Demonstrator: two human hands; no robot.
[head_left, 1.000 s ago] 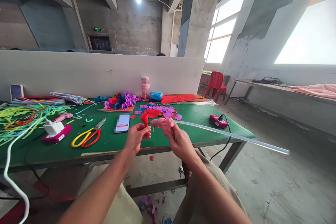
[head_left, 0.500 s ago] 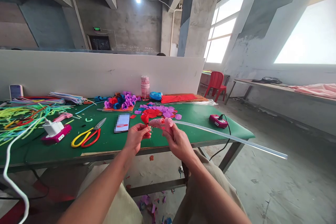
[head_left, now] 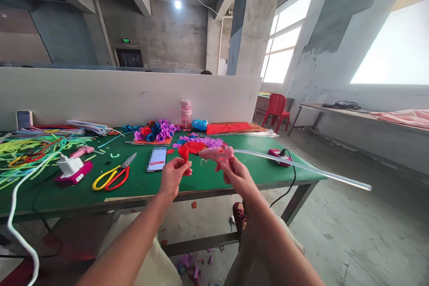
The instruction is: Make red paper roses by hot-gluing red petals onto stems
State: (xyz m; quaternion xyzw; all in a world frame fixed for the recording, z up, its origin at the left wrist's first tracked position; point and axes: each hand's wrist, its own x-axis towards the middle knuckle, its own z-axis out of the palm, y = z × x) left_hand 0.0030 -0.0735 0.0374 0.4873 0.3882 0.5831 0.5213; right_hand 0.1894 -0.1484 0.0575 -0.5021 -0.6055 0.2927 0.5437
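Observation:
Between the fingertips of my left hand (head_left: 173, 176) is a small red paper flower (head_left: 183, 152), held upright over the table's front edge. My right hand (head_left: 236, 173) is wrapped round a pink glue gun (head_left: 216, 154), its nozzle pointing left. A long clear glue stick (head_left: 301, 166) juts out of the gun's back end to the right. The nozzle stands a little apart from the flower. Behind both hands lie loose red petals (head_left: 194, 146) and purple petals (head_left: 214, 142). A phone (head_left: 156, 159) lies just left of my left hand.
Scissors (head_left: 112, 176) with yellow and red handles lie at the left. Beyond them are a plugged power strip (head_left: 74, 175), a second pink glue gun (head_left: 82, 150) and many coloured strips (head_left: 30, 152). Finished-looking paper flowers (head_left: 157, 130) sit at the back; another power strip (head_left: 279, 156) is at right.
My right hand has drawn the glue gun to the right, away from the flower, and tilted it slightly. My left hand keeps hold of the flower. The view has shifted slightly.

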